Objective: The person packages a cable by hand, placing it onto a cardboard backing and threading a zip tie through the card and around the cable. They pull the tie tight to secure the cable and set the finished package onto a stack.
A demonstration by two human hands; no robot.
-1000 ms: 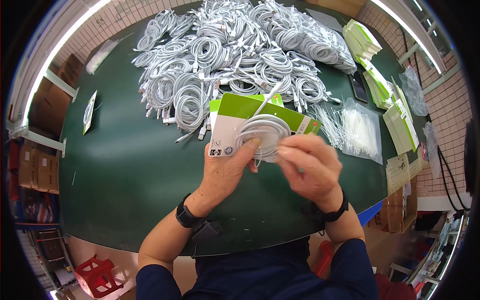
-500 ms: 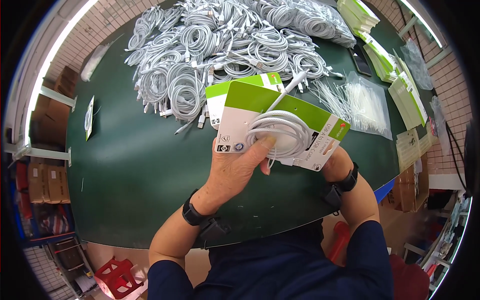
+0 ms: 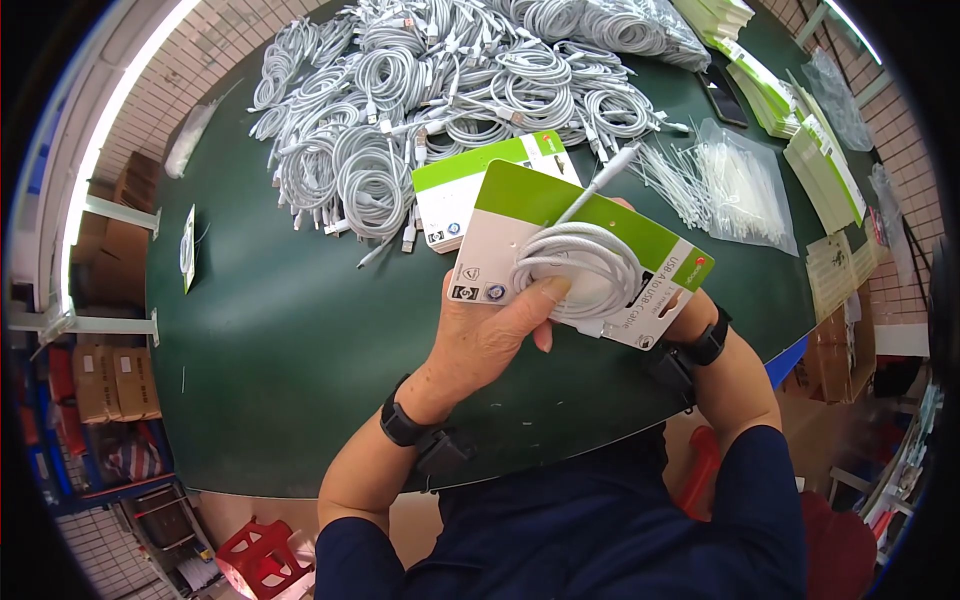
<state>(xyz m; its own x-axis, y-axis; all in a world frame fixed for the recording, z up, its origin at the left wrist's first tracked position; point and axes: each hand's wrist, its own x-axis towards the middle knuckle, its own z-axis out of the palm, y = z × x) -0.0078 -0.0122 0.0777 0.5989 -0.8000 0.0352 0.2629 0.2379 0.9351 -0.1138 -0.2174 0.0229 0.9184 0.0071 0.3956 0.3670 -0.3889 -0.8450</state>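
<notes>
My left hand (image 3: 490, 335) grips a green-and-white cardboard packaging card (image 3: 490, 240), its thumb pressing a coiled light-grey braided cable (image 3: 610, 245) flat against the front. One white plug end (image 3: 612, 168) of that cable sticks up past the card's top edge. Behind the card's right end is my right hand (image 3: 695, 318). Most of its fingers are hidden there; a fingertip shows above the top edge, and what it holds cannot be seen. Just beyond lies a small stack of similar cards (image 3: 450, 205) on the dark green table (image 3: 300, 400).
A large heap of coiled cables (image 3: 390, 90) covers the far middle. Loose white cable ties (image 3: 675, 185) and a clear bag of ties (image 3: 745, 190) lie to the right, near a phone (image 3: 722, 97) and stacked cards (image 3: 825, 170). A carded cable (image 3: 188, 250) sits far left.
The view has shifted a little, so the table and things on it sit slightly differently. A fingertip now shows above the card's top edge. My left hand keeps its grip on card and cable.
</notes>
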